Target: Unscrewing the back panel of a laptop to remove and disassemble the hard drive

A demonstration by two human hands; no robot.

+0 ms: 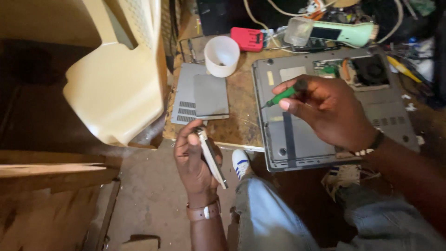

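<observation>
My left hand [194, 160] holds a thin flat silver drive-like part [211, 158] edge-on, below the front edge of the workbench. My right hand [327, 109] grips a green-handled screwdriver [284, 95], its tip pointing left over an upturned grey laptop [297, 135]. The laptop's bottom cover is partly open at the back right, showing a fan [371, 69] and a green board. Two grey cover panels [202, 95] lie on the wooden bench [241, 116] to the left of the laptop.
A white plastic cup [222, 56] and a red box [247, 39] stand behind the panels. A pale green torch [339, 32], cables and tools crowd the back. A cream plastic chair [116, 74] stands at the left. My knee and a white shoe [240, 162] are below the bench.
</observation>
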